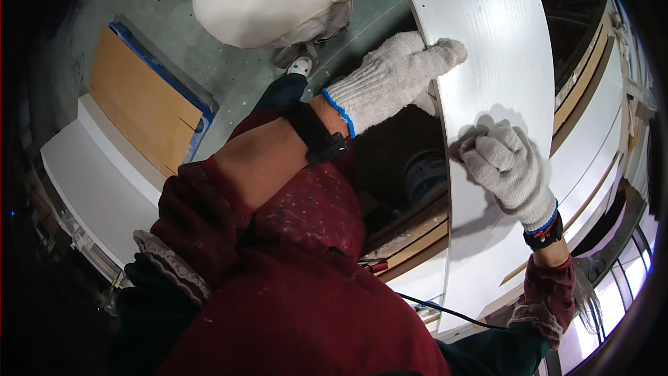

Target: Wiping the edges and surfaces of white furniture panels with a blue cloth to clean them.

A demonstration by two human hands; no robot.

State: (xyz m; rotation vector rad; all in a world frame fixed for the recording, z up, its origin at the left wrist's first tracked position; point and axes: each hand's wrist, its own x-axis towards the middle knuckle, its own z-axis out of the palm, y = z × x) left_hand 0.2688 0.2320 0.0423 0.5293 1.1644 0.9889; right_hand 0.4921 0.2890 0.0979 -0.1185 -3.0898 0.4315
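Note:
A long white panel [488, 24] with a faint wood grain and small holes near its far corners lies in front of me. My left hand [400, 76], in a knitted off-white glove with a blue cuff, is closed on the panel's left edge. Its thumb rests on the top face, while the other fingers are mostly hidden beside and below the edge. Over the middle of the panel, my right hand [506, 170] is curled up in a matching glove. A small dark brownish patch shows by its fingertips; whether it is a held thing or shadow is unclear.
More white panels [591, 146] and brown-edged boards lie under and right of the panel. A bucket [424, 170] stands in shadow below. A tan board [139, 97] leans at left, near a white panel [97, 167]. A cream-covered round bundle [271, 0] is at the far side.

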